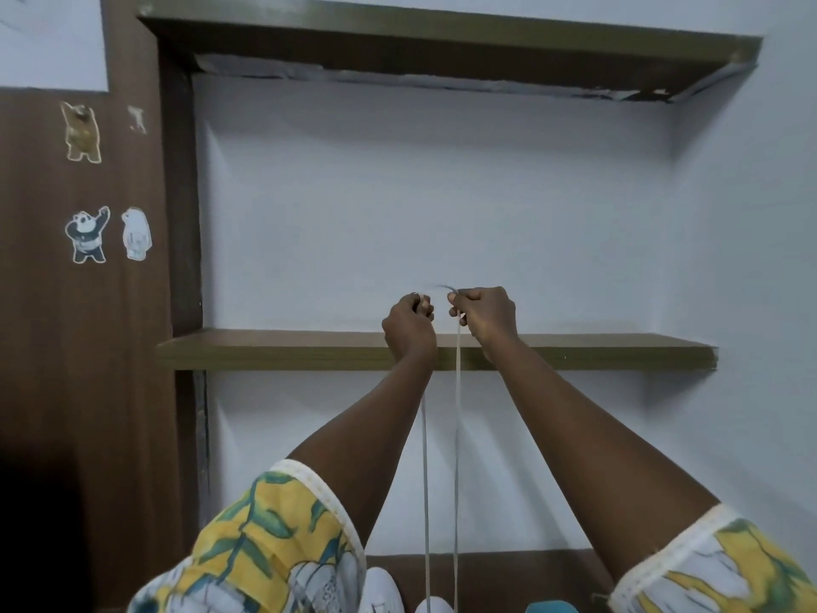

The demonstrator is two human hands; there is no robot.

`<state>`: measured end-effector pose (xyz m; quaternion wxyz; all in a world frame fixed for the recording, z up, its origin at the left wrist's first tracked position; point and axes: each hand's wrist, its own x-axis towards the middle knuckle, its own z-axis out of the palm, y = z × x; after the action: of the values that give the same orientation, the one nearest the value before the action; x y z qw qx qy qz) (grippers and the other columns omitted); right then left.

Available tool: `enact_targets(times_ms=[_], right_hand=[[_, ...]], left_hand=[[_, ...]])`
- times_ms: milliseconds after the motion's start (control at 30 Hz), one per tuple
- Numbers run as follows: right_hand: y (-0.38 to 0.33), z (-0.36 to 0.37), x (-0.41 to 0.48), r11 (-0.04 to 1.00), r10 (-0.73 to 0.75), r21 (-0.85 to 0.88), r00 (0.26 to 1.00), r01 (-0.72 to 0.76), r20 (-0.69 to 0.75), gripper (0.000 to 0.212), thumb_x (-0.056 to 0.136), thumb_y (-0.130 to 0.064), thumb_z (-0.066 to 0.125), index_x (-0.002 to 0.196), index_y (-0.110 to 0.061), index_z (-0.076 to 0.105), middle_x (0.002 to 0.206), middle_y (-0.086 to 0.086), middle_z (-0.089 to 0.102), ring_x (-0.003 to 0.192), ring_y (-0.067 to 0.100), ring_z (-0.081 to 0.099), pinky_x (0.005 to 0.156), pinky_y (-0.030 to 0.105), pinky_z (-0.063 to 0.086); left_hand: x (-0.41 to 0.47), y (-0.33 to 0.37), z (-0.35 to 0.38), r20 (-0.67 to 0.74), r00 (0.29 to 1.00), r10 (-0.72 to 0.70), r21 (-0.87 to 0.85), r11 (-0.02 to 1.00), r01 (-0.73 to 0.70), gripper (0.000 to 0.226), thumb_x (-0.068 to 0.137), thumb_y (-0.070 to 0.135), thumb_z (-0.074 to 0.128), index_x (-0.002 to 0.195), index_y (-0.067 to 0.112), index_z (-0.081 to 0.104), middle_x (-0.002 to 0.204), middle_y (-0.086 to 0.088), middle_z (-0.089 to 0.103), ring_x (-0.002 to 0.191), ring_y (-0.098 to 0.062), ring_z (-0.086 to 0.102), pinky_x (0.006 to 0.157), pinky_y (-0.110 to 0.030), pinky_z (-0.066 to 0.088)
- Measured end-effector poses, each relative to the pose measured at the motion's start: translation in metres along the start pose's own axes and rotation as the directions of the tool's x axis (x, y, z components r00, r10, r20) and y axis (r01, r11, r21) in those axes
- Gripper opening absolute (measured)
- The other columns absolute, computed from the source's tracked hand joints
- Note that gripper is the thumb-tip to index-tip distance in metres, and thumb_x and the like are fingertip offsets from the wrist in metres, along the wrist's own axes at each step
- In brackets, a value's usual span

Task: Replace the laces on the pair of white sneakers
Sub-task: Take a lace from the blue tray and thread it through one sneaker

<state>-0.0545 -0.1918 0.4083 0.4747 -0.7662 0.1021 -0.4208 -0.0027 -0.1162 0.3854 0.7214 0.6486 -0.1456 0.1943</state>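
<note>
Two hands were raised side by side in front of the middle shelf (287,349), close together but not touching. The left hand (409,324) was curled into a fist around one end of a pale lace (457,413). The right hand (485,318) pinched the other end, and a short blurred tip of it stuck out above the fingers. From the fists, two strands of the lace hung straight down between the forearms, near each other and roughly parallel, to the lower edge of the view. There they reached a pair of white sneakers (381,590), only the tops of which showed, standing on a brown counter (521,577). Where the lace entered the shoes could not be made out. A teal object (546,607) sat just right of the sneakers, cut off by the frame. Both forearms were bare, with yellow leaf-print sleeves (274,533) at the elbows. Behind the hands stood a pale wall (442,192) with an upper shelf (442,24) above. Bear stickers (88,234) were stuck on the wooden panel (53,369) at left.
</note>
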Motion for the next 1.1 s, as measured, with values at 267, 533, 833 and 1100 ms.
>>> enact_targets(times_ms=[267,533,833,1100], right_hand=[[-0.035,-0.001,0.013,0.997,-0.075,-0.002,0.997,0.075,0.016,0.016,0.090,-0.014,0.061,0.098,-0.006,0.073,0.078,0.008,0.068,0.059,0.010,0.056,0.051,0.014,0.042],[-0.046,-0.002,0.014,0.997,-0.040,0.071,0.999,0.042,-0.027,0.014,0.086,-0.006,0.066,0.098,0.000,0.071,0.071,0.005,0.063,0.055,0.011,0.055,0.059,0.021,0.052],[-0.045,-0.003,0.010,0.990,-0.029,0.140,0.999,0.033,-0.028,0.009,0.086,-0.001,0.066,0.091,0.002,0.072,0.070,0.010,0.066,0.052,0.014,0.057,0.066,0.025,0.057],[-0.031,0.000,0.010,0.984,0.007,0.175,1.000,-0.009,0.015,0.016,0.087,-0.010,0.067,0.101,-0.004,0.071,0.089,0.004,0.067,0.073,0.012,0.060,0.071,0.026,0.049]], left_hand=[[0.015,0.041,0.001,0.002,0.996,0.092,-0.009,0.996,-0.092,0.027,0.095,0.004,0.043,0.098,0.011,0.069,0.080,-0.004,0.064,0.073,-0.020,0.057,0.068,-0.028,0.045],[0.017,0.046,-0.001,0.051,0.995,0.089,0.012,0.996,-0.090,0.021,0.095,0.012,0.050,0.093,0.010,0.070,0.078,-0.006,0.065,0.074,-0.022,0.059,0.072,-0.032,0.050],[0.010,0.028,0.005,0.148,0.986,0.079,0.083,0.992,-0.092,0.026,0.091,0.007,0.050,0.076,0.005,0.070,0.075,-0.017,0.065,0.065,-0.027,0.053,0.064,-0.036,0.047],[0.004,0.015,0.003,0.243,0.961,0.129,0.070,0.986,-0.150,0.028,0.095,0.012,0.045,0.087,0.006,0.071,0.075,-0.012,0.063,0.066,-0.019,0.048,0.064,-0.028,0.038]])
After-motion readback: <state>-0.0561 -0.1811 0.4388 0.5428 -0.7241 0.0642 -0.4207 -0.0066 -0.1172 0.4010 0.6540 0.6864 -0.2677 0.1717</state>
